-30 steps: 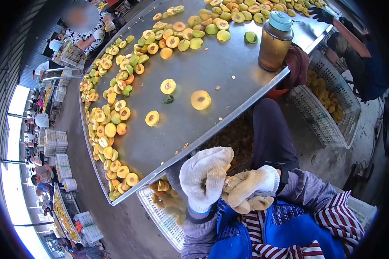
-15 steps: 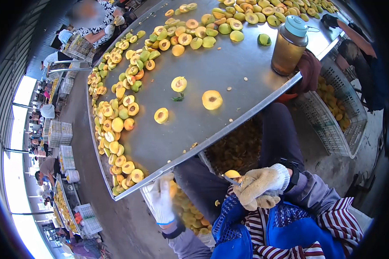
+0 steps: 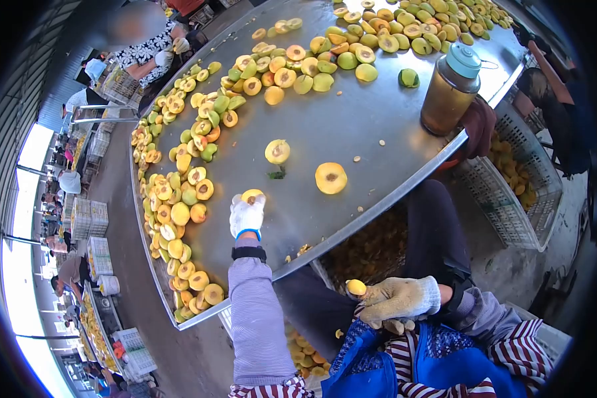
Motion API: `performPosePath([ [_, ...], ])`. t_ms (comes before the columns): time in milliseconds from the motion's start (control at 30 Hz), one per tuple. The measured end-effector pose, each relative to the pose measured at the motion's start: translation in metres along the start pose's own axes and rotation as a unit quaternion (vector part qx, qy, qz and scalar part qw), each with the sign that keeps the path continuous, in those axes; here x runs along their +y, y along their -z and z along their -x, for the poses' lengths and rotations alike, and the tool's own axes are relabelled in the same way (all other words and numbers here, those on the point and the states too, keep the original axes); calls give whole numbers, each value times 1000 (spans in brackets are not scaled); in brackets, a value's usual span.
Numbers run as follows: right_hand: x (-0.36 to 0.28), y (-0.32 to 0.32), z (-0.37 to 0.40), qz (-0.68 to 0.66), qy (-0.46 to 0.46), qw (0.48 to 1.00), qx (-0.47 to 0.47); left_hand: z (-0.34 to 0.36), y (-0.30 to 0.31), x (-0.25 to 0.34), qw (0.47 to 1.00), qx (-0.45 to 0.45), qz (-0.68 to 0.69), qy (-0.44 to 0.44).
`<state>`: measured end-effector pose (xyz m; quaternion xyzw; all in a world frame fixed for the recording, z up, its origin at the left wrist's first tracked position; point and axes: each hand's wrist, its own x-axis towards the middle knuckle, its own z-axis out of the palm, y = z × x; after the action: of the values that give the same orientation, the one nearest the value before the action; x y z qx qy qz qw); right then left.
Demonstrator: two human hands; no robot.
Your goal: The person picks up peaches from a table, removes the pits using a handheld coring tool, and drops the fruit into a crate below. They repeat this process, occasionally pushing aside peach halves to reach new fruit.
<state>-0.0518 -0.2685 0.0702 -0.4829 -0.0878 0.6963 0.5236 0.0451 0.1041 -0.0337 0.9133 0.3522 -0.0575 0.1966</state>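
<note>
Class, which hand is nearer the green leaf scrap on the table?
Left. The left hand reaches over the table, near the leaf scrap; the right hand is at the lap, below the table.

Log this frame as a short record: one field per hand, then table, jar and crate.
left hand: white glove, stretched over the table, fingertips at a fruit half; grip unclear
right hand: tan glove, at the lap, pinching a yellow fruit piece
table: steel, fruit halves heaped along its far and left edges
jar: lidded, upright at the table edge
crate: mesh, holding fruit, on the floor right of the table
</note>
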Motion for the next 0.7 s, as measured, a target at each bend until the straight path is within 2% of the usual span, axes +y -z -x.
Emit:
performPosePath([
  [67,1,3,-5,5,-7,1000,12,18,-2,9,998,-4,8,-63],
  [100,0,3,-7,7,-12,1000,17,24,-3,11,995,-44,46,-70],
  [133,-2,4,-8,8,-3,1000,14,33,-8,10,954,-125,269,-49],
  [167,-3,5,-9,19,0,999,31,44,-14,8,856,-197,477,-27],
  [233,-3,6,-10,34,7,997,70,113,27,41,727,-272,628,-58],
  [300,-1,8,-14,82,-10,991,109,173,35,65,675,-302,644,-195],
  [367,-7,5,-8,85,20,990,115,206,37,67,759,-283,549,-206],
  [400,2,5,-10,60,54,990,113,212,33,69,799,-216,527,-195],
  [467,23,5,-17,8,122,986,108,216,25,60,723,-214,647,-110],
  [500,22,3,-14,-18,116,989,93,217,23,60,678,-209,702,-68],
  [533,18,1,-9,-47,110,990,78,224,23,64,665,-210,714,-63],
  [633,-4,-11,8,14,103,987,121,245,23,69,651,-247,711,-98],
  [700,-2,-15,10,52,122,980,147,257,21,76,680,-203,698,-97],
])
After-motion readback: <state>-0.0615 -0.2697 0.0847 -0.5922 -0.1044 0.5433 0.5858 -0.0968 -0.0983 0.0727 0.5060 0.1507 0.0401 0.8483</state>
